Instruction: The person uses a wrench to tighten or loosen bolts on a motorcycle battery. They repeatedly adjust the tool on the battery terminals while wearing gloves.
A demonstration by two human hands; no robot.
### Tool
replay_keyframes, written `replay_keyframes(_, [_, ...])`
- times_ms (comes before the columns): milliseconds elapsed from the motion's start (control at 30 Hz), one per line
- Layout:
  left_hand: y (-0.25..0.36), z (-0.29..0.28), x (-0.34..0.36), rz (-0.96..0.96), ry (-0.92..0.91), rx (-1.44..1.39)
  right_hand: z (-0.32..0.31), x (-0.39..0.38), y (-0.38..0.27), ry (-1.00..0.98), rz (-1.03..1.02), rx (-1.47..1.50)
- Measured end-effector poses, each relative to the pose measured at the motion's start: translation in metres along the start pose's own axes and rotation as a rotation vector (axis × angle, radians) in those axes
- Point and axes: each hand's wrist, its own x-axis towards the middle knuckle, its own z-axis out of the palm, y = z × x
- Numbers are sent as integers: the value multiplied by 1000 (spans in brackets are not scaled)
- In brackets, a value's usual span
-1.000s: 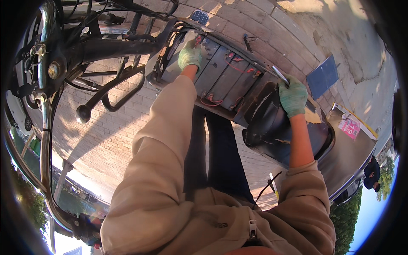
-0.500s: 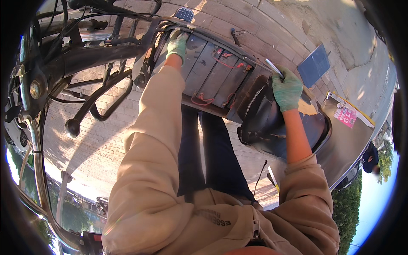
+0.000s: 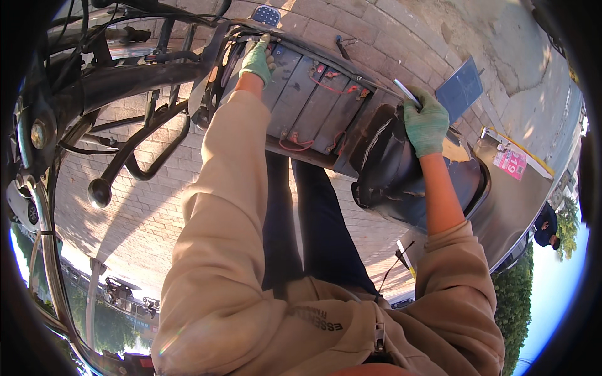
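My left hand (image 3: 256,64), in a green glove, is at the far left corner of an open battery compartment (image 3: 351,136). One finger reaches up to the rim and the others are curled; anything inside them is hidden. Dark grey batteries (image 3: 305,94) sit side by side in the compartment, joined by red cables (image 3: 296,144). My right hand (image 3: 427,124), also gloved, is closed around a slim, pale, pen-like rod (image 3: 406,92) that points up and left. That hand is over a torn black seat (image 3: 401,182), whose split cover shows yellow foam (image 3: 456,150).
Black frame tubes (image 3: 141,81) and a chrome bar (image 3: 53,250) fill the left side. A blue panel (image 3: 461,89) stands beyond my right hand. On the right is a metal surface with a pink label (image 3: 511,164). A person (image 3: 547,227) is at the far right.
My left hand has shifted slightly within the corner, and its fingers now show more clearly curled. My right hand keeps the rod in nearly the same place. The whole view has moved a little.
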Motion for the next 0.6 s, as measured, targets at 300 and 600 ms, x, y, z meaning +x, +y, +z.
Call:
replay_keyframes(300, [-2,16,24,265,330,593,0,1,1,-2,-16,-4])
replay_keyframes(600, [-8,9,25,545,389,850,1,0,2,-5,0,17])
